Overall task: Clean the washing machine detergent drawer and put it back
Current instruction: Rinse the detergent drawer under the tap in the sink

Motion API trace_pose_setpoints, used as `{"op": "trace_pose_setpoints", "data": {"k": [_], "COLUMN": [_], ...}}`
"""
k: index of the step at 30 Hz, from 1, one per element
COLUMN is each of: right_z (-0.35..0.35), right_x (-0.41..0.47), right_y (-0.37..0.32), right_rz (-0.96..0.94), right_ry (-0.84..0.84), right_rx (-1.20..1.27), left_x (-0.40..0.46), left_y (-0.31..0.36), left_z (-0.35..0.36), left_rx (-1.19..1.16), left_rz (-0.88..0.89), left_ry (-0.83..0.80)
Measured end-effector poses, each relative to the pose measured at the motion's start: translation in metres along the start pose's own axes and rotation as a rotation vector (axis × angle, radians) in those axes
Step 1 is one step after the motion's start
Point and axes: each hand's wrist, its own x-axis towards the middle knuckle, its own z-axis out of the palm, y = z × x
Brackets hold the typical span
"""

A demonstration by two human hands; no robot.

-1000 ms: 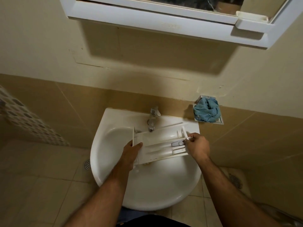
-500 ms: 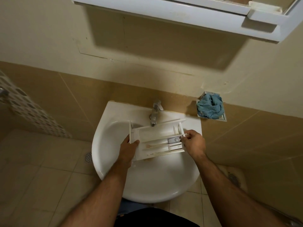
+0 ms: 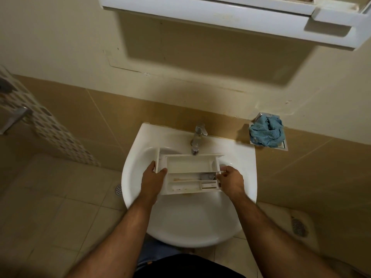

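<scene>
Over the white washbasin (image 3: 180, 223), directly beneath the chrome tap (image 3: 197, 138), a white detergent drawer (image 3: 189, 174) is held level with its open compartments facing up. At its front-panel end the left hand (image 3: 153, 180) provides one grip, thumb curled over the rim and the fingers apparently wrapped under and behind; at the far end the right hand (image 3: 230, 182) provides the other, fingertips pinching a thin rim or edge piece, though exactly what they nip is too small to tell. Brownish residue shows along the narrow channels nearest the person, and a grey insert sits in the small rear compartment. No water can be seen running from the tap. By the look of it, the cleaning step is only starting: the drawer is placed for rinsing but still dirty. The next move probably calls for freeing one hand to open the tap while the other keeps the drawer steady, then tilting it so the water flushes each channel. A blue cloth (image 3: 267, 133) sits in a wall-mounted holder to the right, within reach for wiping.
</scene>
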Motion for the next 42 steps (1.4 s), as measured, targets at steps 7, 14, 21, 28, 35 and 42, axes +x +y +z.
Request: {"op": "trace_pose_setpoints", "data": {"k": [7,14,21,28,35,42], "right_z": [-0.018,-0.026,-0.012,0.0,0.02,0.04], "right_x": [0.011,0.009,-0.003,-0.001,-0.009,-0.035], "right_y": [-0.012,-0.011,0.005,0.0,0.001,0.0], "right_rz": [-0.068,-0.07,-0.044,-0.038,0.08,0.215], "right_ry": [0.109,0.183,0.158,0.172,0.21,0.147], "right_rx": [-0.045,-0.038,0.053,0.162,0.411,0.617], "left_x": [-0.012,-0.02,-0.024,-0.043,-0.05,-0.061], "left_y": [0.0,-0.002,0.001,-0.005,-0.004,-0.008], "left_z": [0.009,0.02,0.008,0.006,0.005,0.014], "left_rx": [-0.228,-0.289,-0.241,-0.35,-0.415,-0.426], "left_rz": [-0.171,-0.189,-0.128,-0.186,-0.254,-0.315], "left_ry": [-0.028,-0.079,-0.011,0.087,0.165,0.182]}}
